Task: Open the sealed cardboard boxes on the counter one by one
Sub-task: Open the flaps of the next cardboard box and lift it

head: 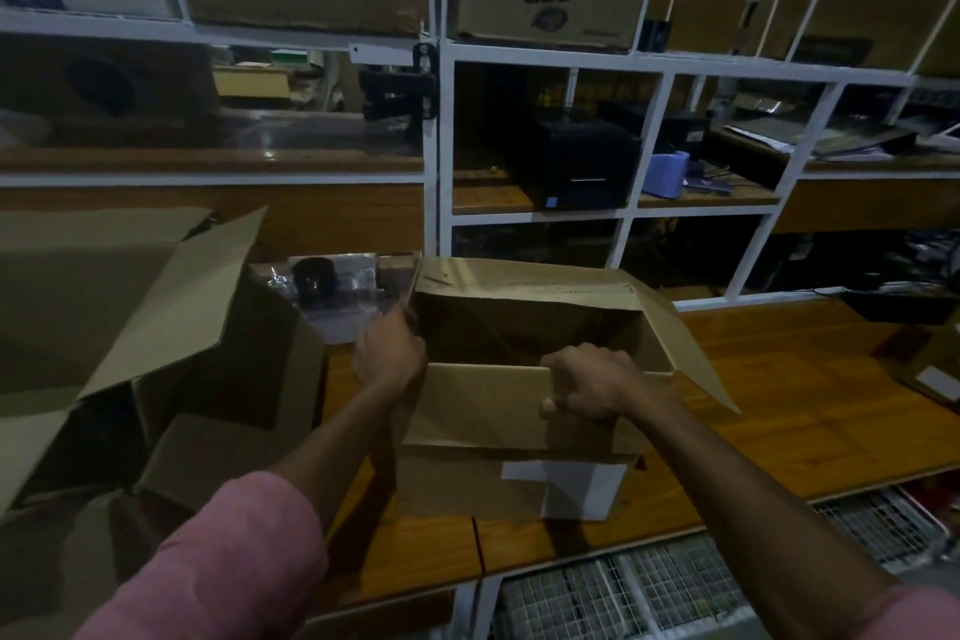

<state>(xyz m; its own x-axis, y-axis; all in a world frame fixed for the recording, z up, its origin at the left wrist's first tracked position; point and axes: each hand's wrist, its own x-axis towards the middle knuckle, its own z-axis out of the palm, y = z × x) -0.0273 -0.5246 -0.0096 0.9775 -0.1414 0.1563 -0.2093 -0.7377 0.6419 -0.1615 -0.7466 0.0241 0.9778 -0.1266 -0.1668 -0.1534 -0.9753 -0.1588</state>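
A brown cardboard box (483, 489) stands on the wooden counter (779, 411) in front of me, its top flaps spread and its dark inside showing. My right hand (589, 382) grips the top edge of the near flap, fingers curled over it and thumb on the outer face. My left hand (387, 353) holds the box's left side at the far left corner, where a flap edge meets it. A white label sits on the box's front face. The far flap stands upright and the right flap hangs outward.
A larger open cardboard box (119, 327) with raised flaps fills the left side. Bagged dark items (332, 286) lie behind the boxes. White metal shelving (436, 130) holds cartons and a black device (576, 166). Wire baskets (649, 592) sit under the counter edge.
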